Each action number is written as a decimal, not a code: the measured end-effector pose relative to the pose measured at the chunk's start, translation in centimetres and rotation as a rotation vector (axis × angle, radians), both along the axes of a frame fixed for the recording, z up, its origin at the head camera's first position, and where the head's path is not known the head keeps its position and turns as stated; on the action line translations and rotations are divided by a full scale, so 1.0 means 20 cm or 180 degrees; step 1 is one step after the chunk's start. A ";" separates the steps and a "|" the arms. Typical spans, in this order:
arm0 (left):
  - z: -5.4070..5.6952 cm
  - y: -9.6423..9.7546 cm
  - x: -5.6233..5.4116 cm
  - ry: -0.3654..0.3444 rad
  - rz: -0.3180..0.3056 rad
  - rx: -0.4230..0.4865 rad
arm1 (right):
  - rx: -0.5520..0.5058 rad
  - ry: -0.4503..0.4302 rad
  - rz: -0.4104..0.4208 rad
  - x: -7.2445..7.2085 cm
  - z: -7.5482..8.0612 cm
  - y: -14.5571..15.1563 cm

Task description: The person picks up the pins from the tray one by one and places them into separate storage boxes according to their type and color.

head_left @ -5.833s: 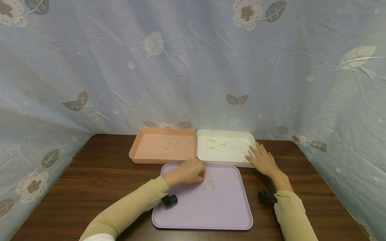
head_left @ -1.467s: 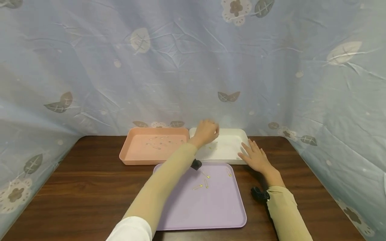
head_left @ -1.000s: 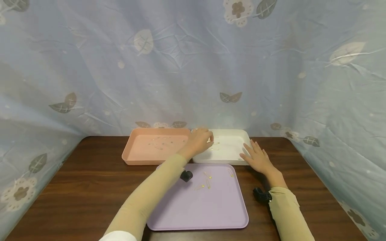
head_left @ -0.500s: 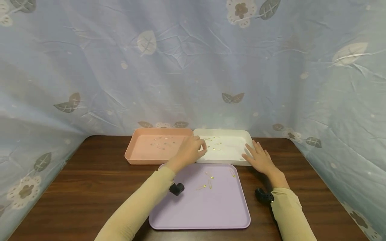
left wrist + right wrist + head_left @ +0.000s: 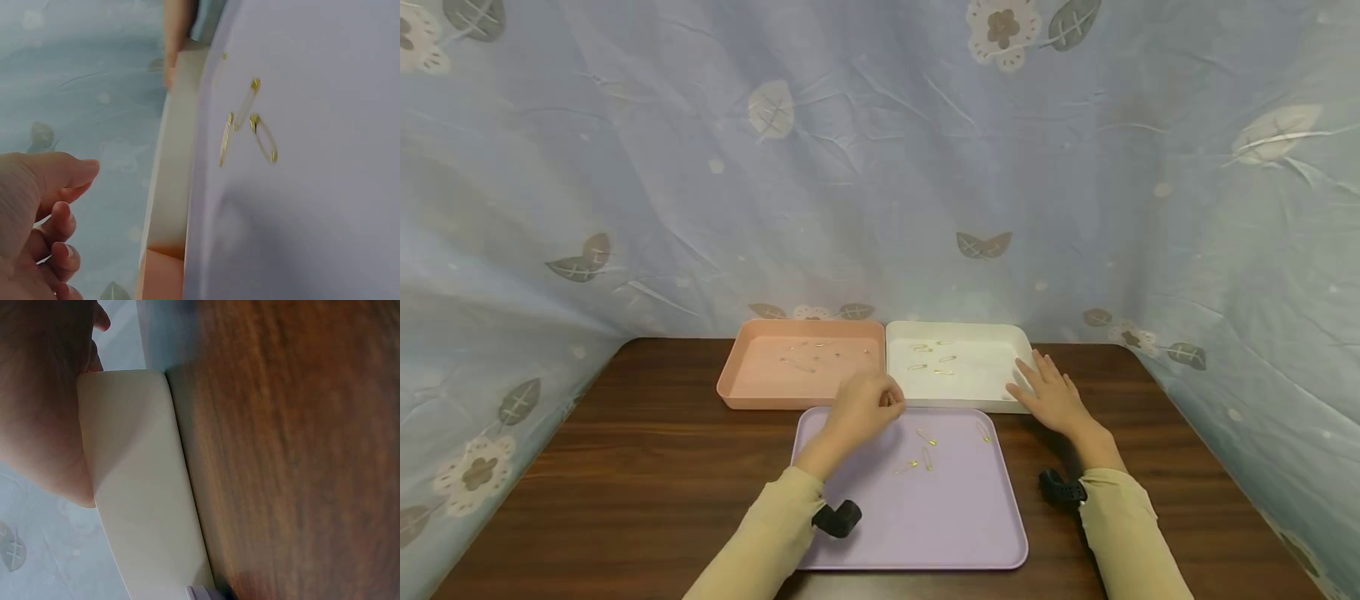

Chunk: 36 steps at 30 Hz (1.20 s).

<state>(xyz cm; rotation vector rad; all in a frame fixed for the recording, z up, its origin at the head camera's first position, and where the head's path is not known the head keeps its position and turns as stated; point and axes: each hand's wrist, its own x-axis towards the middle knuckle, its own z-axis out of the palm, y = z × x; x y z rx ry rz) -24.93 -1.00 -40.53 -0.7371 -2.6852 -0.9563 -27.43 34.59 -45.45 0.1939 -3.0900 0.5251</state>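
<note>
My left hand hovers over the far left part of the lilac tray, fingers loosely curled. Nothing shows between its thumb and fingers in the left wrist view. To its right on this tray lie several gold safety pins, one near the middle and another by the far right corner. My right hand rests on the right rim of the white tray, fingers spread. Several more gold safety pins lie in the white tray.
A pink tray with several small silver safety pins stands left of the white one, side by side. Both are behind the lilac tray on the dark wooden table. A patterned cloth hangs behind the table.
My left hand, earlier at a gold safety pin on the lilac tray, reached over the white tray and came back. The lilac tray has one pin fewer, the white one more. Right hand stays put.
</note>
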 end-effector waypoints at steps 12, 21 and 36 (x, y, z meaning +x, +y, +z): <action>-0.10 -0.02 0.14 -0.0748 0.0207 0.0689 | -0.0026 -0.0005 0.0024 0.00 0.00 0.00; -0.22 -0.02 0.18 -0.0889 0.0158 0.0449 | -0.0069 -0.0022 0.0033 0.01 0.00 0.00; -0.22 -0.01 0.22 -0.0955 0.0116 -0.0052 | -0.0083 -0.0050 0.0033 0.00 0.00 0.00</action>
